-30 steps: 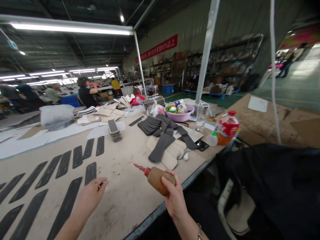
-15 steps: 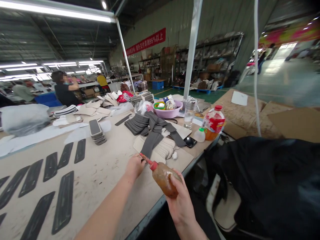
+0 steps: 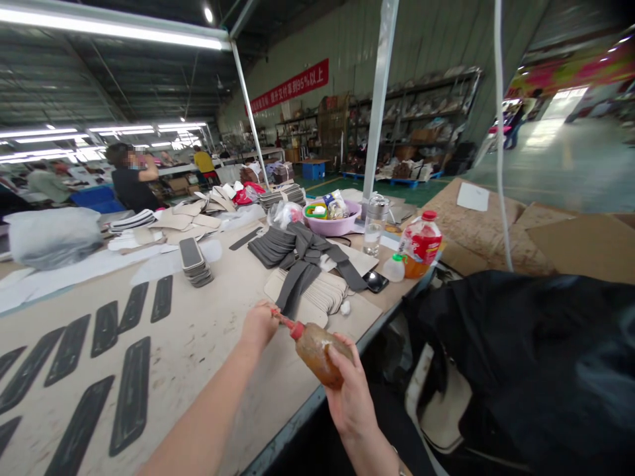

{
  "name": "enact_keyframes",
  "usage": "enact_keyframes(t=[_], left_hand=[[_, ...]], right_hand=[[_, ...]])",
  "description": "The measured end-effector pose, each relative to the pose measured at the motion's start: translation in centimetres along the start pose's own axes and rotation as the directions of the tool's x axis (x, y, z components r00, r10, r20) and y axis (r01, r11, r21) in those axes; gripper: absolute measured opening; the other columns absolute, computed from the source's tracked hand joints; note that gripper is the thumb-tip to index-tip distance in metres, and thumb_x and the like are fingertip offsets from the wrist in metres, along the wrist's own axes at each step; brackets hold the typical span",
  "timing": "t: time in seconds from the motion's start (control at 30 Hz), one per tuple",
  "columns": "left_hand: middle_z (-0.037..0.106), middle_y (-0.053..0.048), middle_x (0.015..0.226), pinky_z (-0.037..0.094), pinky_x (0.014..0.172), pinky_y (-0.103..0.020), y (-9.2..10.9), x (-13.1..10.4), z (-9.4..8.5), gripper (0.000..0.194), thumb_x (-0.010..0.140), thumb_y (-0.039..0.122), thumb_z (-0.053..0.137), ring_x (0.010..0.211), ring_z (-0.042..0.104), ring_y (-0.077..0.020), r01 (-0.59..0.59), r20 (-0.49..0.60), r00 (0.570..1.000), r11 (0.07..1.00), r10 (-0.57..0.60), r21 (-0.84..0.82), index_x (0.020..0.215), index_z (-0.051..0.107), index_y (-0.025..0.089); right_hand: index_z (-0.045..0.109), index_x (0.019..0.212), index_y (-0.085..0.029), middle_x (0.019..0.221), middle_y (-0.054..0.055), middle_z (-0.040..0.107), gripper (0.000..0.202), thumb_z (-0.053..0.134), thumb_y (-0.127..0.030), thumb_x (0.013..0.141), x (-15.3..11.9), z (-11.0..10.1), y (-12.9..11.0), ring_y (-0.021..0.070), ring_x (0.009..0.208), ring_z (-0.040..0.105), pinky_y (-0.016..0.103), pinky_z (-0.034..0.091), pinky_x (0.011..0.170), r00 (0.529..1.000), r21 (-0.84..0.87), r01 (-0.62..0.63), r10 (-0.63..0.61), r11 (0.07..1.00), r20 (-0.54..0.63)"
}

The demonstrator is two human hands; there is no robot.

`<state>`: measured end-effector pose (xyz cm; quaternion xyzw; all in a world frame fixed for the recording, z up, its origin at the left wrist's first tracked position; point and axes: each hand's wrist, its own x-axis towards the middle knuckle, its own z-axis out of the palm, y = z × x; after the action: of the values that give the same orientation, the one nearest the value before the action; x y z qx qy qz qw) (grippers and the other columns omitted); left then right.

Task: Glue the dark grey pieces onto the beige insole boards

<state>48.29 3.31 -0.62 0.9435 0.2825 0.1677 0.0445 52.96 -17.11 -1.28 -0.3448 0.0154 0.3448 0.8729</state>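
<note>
My right hand [image 3: 350, 387] is wrapped around a squeeze bottle [image 3: 317, 354] with a brownish, stained body. Its red nozzle [image 3: 285, 320] points up and to the left. At the nozzle's tip, the fingers of my left hand [image 3: 258, 325] are closed, apparently pinching it; the exact grip is partly hidden. Just beyond the hands, dark grey strips [image 3: 297, 281] lie over a fanned row of beige pieces [image 3: 325, 291]. Several dark flat pieces [image 3: 129, 396] with shiny streaks are spread on the table [image 3: 198, 370] to the left.
A stack of grey-topped pieces [image 3: 194, 261] stands mid-table. Farther back are a lilac basin [image 3: 332, 227], a glass jar [image 3: 373, 231], a red-labelled bottle [image 3: 421, 244], a small green-capped bottle [image 3: 395, 268] and a phone [image 3: 376, 281]. Black cloth [image 3: 516, 370] hangs at right. Co-workers [image 3: 133, 178] sit farther off.
Both hands and the squeeze bottle have shifted slightly left in view. My left fingers now cover more of the nozzle's tip. The things on the table look unchanged.
</note>
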Motion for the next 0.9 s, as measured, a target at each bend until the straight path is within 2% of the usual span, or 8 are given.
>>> enact_keyframes(t=[0.1,0.23,0.33,0.47,0.57,0.67,0.8,0.9], left_hand=[[0.066,-0.006,0.084,0.047,0.069,-0.028,-1.3,-3.1,-3.5,0.027,0.086,0.023,0.041,0.074,0.062,-0.0164,0.035,-0.095,0.995,0.998,-0.030,0.045,0.077,0.066,0.016],[0.068,-0.006,0.086,0.050,0.070,-0.028,-4.2,-11.2,-6.9,0.029,0.088,0.028,0.041,0.076,0.064,-0.0168,-0.061,-0.241,0.964,0.975,0.113,0.215,0.083,0.067,0.017],[0.069,-0.005,0.086,0.052,0.072,-0.027,-6.0,-18.1,-7.5,0.028,0.089,0.026,0.041,0.076,0.065,-0.0159,-0.129,-0.207,0.959,0.951,0.191,0.282,0.085,0.068,0.017],[0.071,-0.005,0.087,0.054,0.069,-0.027,-7.0,-24.5,-6.4,0.028,0.088,0.027,0.042,0.074,0.066,-0.0158,-0.082,-0.114,0.987,0.967,0.112,0.240,0.087,0.069,0.019],[0.070,-0.007,0.092,0.055,0.074,-0.028,-7.1,-26.6,-5.5,0.027,0.087,0.027,0.044,0.081,0.066,-0.0167,-0.010,-0.146,0.989,0.984,0.036,0.176,0.093,0.069,0.019],[0.069,-0.007,0.093,0.054,0.080,-0.029,-6.8,-27.4,-5.0,0.027,0.088,0.022,0.043,0.085,0.064,-0.0157,0.003,-0.205,0.979,0.994,0.019,0.106,0.091,0.069,0.019],[0.069,-0.006,0.092,0.053,0.082,-0.031,-6.3,-27.7,-5.0,0.025,0.087,0.018,0.044,0.085,0.062,-0.0151,-0.006,-0.224,0.975,1.000,0.012,0.028,0.091,0.068,0.019],[0.069,-0.006,0.090,0.053,0.080,-0.030,-6.2,-27.7,-5.2,0.023,0.087,0.018,0.045,0.083,0.062,-0.0146,-0.006,-0.235,0.972,1.000,0.006,0.000,0.089,0.068,0.018]], right_hand=[[0.050,0.096,-0.025,0.089,0.001,0.065,0.043,0.075,-0.030,0.061,0.1,-0.1,0.1,0.0183,0.077,0.063,0.026,0.049,0.063,1.000,-0.002,0.004,-0.004,1.000,0.011],[0.052,0.096,-0.024,0.090,0.001,0.064,0.044,0.076,-0.029,0.059,-0.4,-0.1,0.3,0.0187,0.078,0.062,0.027,0.049,0.063,0.998,-0.003,-0.024,0.024,1.000,0.056],[0.052,0.096,-0.023,0.088,0.001,0.063,0.046,0.077,-0.029,0.058,-1.2,0.2,1.1,0.0180,0.075,0.061,0.027,0.049,0.062,0.991,-0.069,-0.057,0.065,0.996,0.121],[0.052,0.094,-0.023,0.087,0.001,0.063,0.044,0.078,-0.030,0.059,-2.6,0.5,3.2,0.0176,0.077,0.060,0.028,0.049,0.066,0.973,-0.245,-0.023,0.078,0.969,0.218],[0.052,0.095,-0.022,0.087,0.002,0.063,0.042,0.076,-0.031,0.062,-3.5,0.3,5.1,0.0184,0.077,0.059,0.030,0.050,0.069,0.945,-0.416,0.077,0.067,0.906,0.321],[0.053,0.096,-0.022,0.090,0.003,0.061,0.038,0.073,-0.031,0.065,-4.3,0.0,6.6,0.0193,0.079,0.059,0.031,0.050,0.070,0.894,-0.543,0.208,0.068,0.814,0.443],[0.055,0.096,-0.021,0.092,0.004,0.059,0.031,0.068,-0.025,0.068,-5.4,0.3,7.8,0.0204,0.086,0.057,0.033,0.048,0.077,0.806,-0.605,0.434,0.012,0.667,0.592],[0.057,0.094,-0.022,0.092,0.003,0.057,0.028,0.066,-0.020,0.068,-6.1,0.8,8.3,0.0206,0.088,0.055,0.034,0.046,0.079,0.740,-0.604,0.552,-0.003,0.575,0.673]])
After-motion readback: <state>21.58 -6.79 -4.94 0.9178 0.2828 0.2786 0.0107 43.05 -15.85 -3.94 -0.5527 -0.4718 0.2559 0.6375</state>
